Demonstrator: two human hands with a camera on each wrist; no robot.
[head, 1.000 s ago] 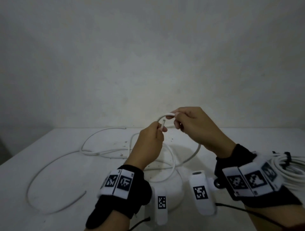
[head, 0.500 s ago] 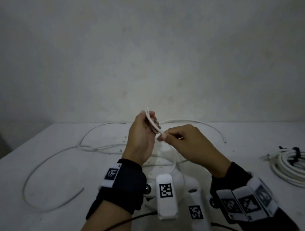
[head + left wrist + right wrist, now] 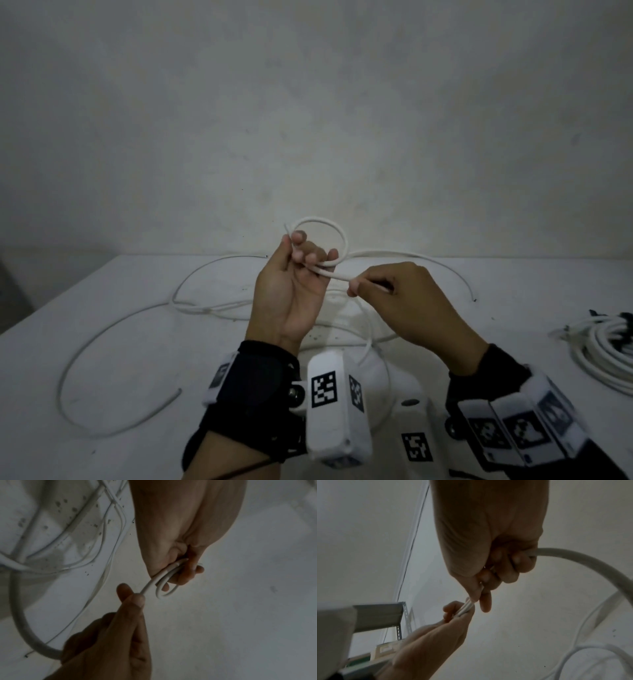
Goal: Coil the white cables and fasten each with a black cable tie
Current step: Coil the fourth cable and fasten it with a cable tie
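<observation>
White cable (image 3: 337, 274), upright loop in left hand (image 3: 291, 284), right hand (image 3: 404, 301) pinching

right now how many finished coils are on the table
1. A tied coil with a black tie lies at the table's right edge, partly cut off by the frame, so more may sit out of view.

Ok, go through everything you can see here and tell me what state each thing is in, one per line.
Left hand: raised, palm up, holds the cable's first loop.
Right hand: pinches the cable just beside the left hand.
White cable: one small loop formed, rest trailing loose.
Other white cables: uncoiled, sprawled on the table.
Coiled bundle: finished, with a black tie, at the table's right edge.
Table: white, speckled with dirt.
</observation>
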